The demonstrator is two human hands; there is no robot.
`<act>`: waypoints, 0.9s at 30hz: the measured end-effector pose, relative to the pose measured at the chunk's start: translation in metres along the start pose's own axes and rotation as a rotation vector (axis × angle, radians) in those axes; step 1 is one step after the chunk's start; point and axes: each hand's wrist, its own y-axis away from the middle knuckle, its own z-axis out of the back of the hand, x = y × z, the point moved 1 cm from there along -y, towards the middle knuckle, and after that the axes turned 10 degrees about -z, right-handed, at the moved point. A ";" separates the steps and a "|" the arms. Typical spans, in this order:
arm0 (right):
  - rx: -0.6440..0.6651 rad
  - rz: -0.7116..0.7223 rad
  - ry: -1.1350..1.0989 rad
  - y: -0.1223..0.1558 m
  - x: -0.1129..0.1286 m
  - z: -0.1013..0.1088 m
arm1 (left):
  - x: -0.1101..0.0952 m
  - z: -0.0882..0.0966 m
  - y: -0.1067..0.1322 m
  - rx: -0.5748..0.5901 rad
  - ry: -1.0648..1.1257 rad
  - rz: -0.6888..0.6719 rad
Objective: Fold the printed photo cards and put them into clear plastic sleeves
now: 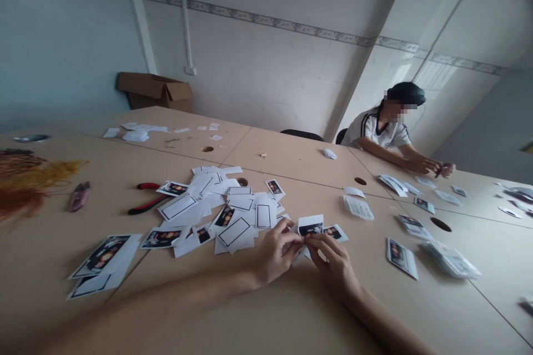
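Both my hands meet over the near middle of the table, fingers pinched on one white-edged printed card point(310, 225) with a dark picture. My left hand point(278, 250) grips its left side. On its lower right edge, my right hand point(333, 259) closes with thumb and fingertips. Exactly how the fingers fold or press the card is hard to see. Behind my right hand lies another picture card point(335, 233). Left of my hands spreads a loose heap of cards point(238, 232), some showing dark pictures and others white with a black outlined rectangle.
Red-handled pliers point(144, 209) lie left of the heap, with a pink-handled cutter point(80, 196) farther left beside coloured threads point(25, 186). Card stacks point(452, 259) sit at right. A co-worker point(389, 127) sits across the table point(200, 310). A cardboard box point(154, 91) stands behind.
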 end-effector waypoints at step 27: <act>0.066 -0.115 -0.147 -0.003 0.004 0.002 | -0.002 0.000 0.000 0.087 -0.067 -0.050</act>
